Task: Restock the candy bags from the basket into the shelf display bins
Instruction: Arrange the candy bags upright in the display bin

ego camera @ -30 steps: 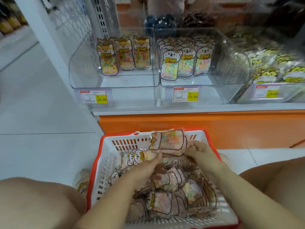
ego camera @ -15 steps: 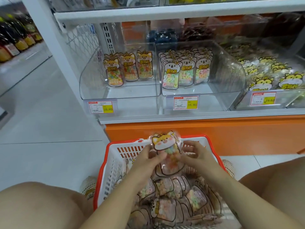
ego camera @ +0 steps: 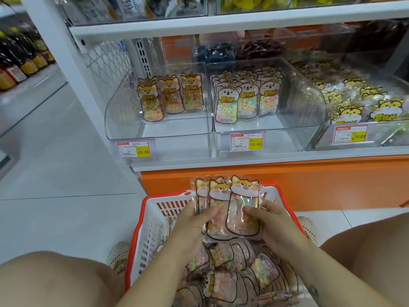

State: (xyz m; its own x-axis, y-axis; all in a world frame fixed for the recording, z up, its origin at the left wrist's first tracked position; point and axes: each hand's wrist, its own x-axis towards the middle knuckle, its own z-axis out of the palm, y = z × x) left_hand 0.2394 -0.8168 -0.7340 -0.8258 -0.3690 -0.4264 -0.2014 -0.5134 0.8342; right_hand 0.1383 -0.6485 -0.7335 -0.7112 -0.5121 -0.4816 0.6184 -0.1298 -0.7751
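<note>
The candy bags [ego camera: 232, 209] are glossy clear plastic film that catches the light, wrinkled where gripped. The basket [ego camera: 152, 229] is hard white slotted plastic with a smooth red rim. The display bins [ego camera: 159, 138] are clear, shiny acrylic-looking plastic. Paper price tags [ego camera: 134, 149] look matt. The floor [ego camera: 55, 173] is smooth pale tile with a soft sheen.

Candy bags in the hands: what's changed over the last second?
The single bag held sideways over the basket has become an upright fan of three fox-face bags, raised and pinched by the left hand and right hand. The head view tilted up towards the shelf. The left bin and middle bin show the same stock.
</note>
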